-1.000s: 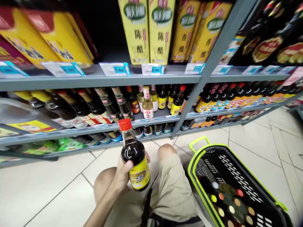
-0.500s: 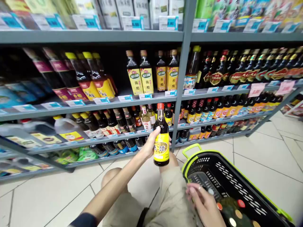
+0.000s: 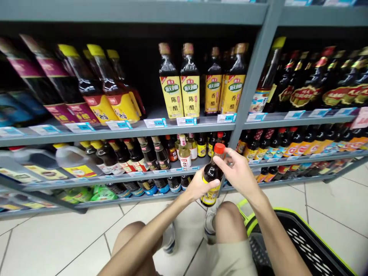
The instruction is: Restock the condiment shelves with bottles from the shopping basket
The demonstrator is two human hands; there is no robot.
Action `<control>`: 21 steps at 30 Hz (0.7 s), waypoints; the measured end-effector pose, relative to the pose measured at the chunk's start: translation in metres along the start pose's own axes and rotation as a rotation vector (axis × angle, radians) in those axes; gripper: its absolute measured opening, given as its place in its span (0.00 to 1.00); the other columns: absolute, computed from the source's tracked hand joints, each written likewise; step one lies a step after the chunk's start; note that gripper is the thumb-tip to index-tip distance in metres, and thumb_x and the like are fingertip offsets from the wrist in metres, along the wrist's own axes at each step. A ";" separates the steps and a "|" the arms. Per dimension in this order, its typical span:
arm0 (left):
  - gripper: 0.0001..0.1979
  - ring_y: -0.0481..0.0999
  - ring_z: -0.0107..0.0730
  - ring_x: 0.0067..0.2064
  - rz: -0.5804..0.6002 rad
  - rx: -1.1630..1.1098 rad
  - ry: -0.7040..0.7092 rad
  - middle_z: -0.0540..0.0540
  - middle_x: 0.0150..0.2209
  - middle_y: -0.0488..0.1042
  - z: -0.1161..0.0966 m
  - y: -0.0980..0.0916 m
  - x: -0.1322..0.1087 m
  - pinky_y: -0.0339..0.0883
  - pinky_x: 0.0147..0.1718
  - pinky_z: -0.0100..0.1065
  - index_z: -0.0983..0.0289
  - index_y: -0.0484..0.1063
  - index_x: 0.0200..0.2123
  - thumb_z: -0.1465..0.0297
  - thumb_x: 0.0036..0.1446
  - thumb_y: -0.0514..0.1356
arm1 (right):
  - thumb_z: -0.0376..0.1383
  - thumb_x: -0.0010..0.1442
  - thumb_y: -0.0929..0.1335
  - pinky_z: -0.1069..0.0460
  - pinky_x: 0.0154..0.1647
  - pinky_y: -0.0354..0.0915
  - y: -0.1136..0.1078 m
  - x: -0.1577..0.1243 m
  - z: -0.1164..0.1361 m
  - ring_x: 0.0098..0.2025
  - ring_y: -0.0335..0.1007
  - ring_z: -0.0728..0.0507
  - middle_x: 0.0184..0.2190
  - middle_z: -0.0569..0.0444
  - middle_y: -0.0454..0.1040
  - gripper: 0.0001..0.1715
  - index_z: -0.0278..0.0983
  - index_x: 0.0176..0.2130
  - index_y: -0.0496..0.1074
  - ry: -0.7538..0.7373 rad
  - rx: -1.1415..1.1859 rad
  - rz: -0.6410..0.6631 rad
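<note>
Both my hands are on a small vinegar bottle (image 3: 212,177) with dark liquid, a red cap and a yellow label, which tilts toward the upper right. My left hand (image 3: 201,186) wraps its lower body. My right hand (image 3: 237,168) has its fingertips at the neck and red cap, and part of the label is hidden by my fingers. The bottle is held in front of the lower shelves, apart from the bottles standing there.
Grey metal shelves (image 3: 120,132) hold rows of bottles, including yellow-labelled vinegar (image 3: 171,92). An upright post (image 3: 251,84) divides them. A black shopping basket with a lime-green rim (image 3: 283,211) sits at lower right, beside my knees, on a tiled floor (image 3: 57,237).
My right hand has risen from over the basket to the bottle's neck and cap. The bottle now tilts instead of standing upright, and the view has moved up the shelves.
</note>
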State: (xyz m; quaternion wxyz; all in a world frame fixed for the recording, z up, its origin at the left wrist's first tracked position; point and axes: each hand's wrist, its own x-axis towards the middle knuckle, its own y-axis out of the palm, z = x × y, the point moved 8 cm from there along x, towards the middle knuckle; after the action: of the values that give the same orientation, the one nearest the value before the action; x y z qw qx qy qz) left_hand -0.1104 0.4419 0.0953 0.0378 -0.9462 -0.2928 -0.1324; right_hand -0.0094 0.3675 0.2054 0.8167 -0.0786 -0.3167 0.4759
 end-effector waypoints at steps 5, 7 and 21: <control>0.46 0.71 0.56 0.66 0.037 -0.032 0.076 0.66 0.64 0.74 0.026 -0.031 0.035 0.64 0.66 0.48 0.66 0.67 0.65 0.46 0.52 0.73 | 0.47 0.69 0.70 0.50 0.30 0.61 0.025 0.029 -0.008 0.25 0.66 0.46 0.26 0.58 0.74 0.16 0.38 0.46 0.72 -0.066 -0.191 0.030; 0.44 0.71 0.54 0.66 -0.033 -0.062 0.107 0.65 0.64 0.73 0.037 -0.046 0.042 0.63 0.67 0.49 0.65 0.68 0.65 0.43 0.55 0.69 | 0.46 0.70 0.69 0.50 0.31 0.61 0.030 0.038 -0.010 0.26 0.68 0.44 0.27 0.57 0.74 0.14 0.38 0.46 0.71 -0.118 -0.252 -0.005; 0.27 0.68 0.42 0.70 -0.481 0.250 0.005 0.59 0.68 0.71 0.104 -0.080 0.028 0.58 0.72 0.48 0.62 0.68 0.68 0.72 0.66 0.54 | 0.44 0.73 0.66 0.47 0.42 0.71 0.066 0.069 -0.062 0.39 0.79 0.37 0.41 0.45 0.81 0.18 0.37 0.57 0.67 -0.275 -0.376 -0.045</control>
State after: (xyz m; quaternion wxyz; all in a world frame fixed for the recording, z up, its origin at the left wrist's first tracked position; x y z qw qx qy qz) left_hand -0.1096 0.5384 0.0020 0.1224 -0.8373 -0.5229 -0.1026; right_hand 0.0033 0.4708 0.1593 0.7474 -0.1568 -0.5097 0.3963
